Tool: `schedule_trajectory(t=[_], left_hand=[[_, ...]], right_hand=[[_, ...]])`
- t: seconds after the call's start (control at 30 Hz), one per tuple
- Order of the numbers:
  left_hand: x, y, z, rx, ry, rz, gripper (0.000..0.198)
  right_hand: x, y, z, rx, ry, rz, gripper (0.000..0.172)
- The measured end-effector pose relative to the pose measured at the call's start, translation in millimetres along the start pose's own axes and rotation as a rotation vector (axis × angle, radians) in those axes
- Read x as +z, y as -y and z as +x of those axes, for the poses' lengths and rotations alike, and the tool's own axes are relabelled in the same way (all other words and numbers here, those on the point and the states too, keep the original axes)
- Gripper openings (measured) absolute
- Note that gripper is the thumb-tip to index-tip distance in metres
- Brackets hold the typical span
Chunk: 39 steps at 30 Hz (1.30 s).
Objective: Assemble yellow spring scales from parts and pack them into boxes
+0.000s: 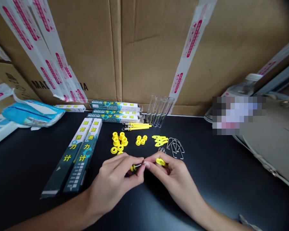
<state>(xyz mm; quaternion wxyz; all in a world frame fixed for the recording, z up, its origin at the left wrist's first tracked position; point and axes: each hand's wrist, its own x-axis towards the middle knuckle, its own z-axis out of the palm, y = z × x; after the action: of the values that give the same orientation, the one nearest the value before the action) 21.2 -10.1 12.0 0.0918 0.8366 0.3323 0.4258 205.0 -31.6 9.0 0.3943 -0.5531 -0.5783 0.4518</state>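
My left hand (117, 176) is closed on a small metal spring (138, 166) with a yellow end, pinched between thumb and fingers. The thumb and forefinger of my right hand (174, 173) meet at the spring's tip, and a flat yellow plastic piece (161, 162) sits in that hand's curled fingers. Just beyond the hands lie yellow flanged caps (116, 141), small yellow rings (140, 140), flat yellow tabs (160, 140), small metal coils (162, 149) and bent wire hooks (175, 147). Yellow rods (138, 127) with metal ends lie farther back.
Clear tubes (159, 110) stand near the cardboard wall (146, 48). Printed boxes (114, 117) are stacked beside them, and two long boxes (83, 157) lie at left. A blue packet (33, 112) is at far left. At right are a plastic bottle (248, 84) and a beige bag (269, 138).
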Motion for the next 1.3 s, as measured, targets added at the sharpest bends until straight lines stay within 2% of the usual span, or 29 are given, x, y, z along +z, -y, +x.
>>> schedule_trajectory(t=[0.3,0.63,0.83,1.03,1.17,1.3], left_hand=[[-0.5,1,-1,-0.075,-0.009,-0.005,0.011],[1.3,2,-2,-0.127,0.016,-0.088,0.014],[-2.1,0,-2,-0.315,0.115,-0.161,0.018],[-5.9,0,8,-0.657,0.228,-0.439,0.013],[-6.0,6,14,-0.767,0.205,-0.628,0.016],[-4.2,9,16,-0.795,0.158,-0.638,0.016]], right_hand=[[1,1,-3,-0.102,-0.011,-0.109,0.027],[1,2,-2,-0.119,-0.002,-0.059,0.022],[1,2,-2,-0.131,0.023,-0.111,0.022],[1,3,-4,-0.151,0.022,-0.156,0.023],[1,0,-2,-0.07,0.033,-0.122,0.025],[6,-1,1,0.027,0.118,-0.009,0.032]])
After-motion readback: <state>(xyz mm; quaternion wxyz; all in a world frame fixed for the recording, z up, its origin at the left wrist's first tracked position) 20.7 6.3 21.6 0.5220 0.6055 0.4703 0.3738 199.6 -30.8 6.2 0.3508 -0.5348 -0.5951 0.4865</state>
